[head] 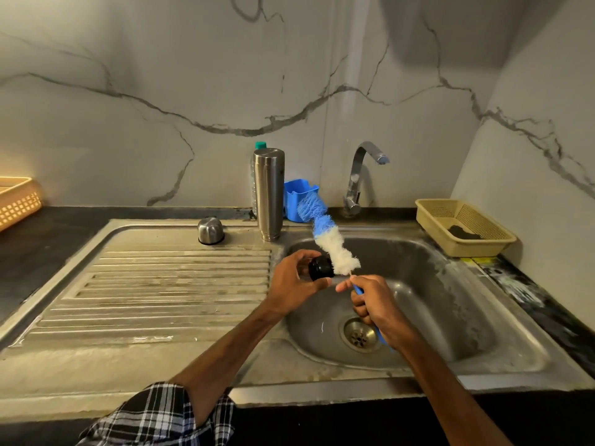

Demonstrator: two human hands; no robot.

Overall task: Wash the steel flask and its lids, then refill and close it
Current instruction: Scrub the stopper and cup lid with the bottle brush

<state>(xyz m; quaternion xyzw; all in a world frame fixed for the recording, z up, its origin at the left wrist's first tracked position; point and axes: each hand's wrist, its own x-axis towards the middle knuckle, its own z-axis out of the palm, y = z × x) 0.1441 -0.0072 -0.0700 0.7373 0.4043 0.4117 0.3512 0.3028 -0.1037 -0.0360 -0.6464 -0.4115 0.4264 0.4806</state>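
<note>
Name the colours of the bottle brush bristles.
The bottle brush bristles are blue toward the tip, white nearer the handle; head view shows it.

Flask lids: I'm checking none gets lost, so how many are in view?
2. The steel cap stands on the drainboard, left of the flask. The black lid is held in the left hand over the basin, beside the brush. No other shows.

The tall shiny steel flask (269,194) stands upright behind the sink (450,284) bowl. Its round steel lid (211,230) sits mouth down to its left. The small black lid (320,268) is held over the bowl.
</note>
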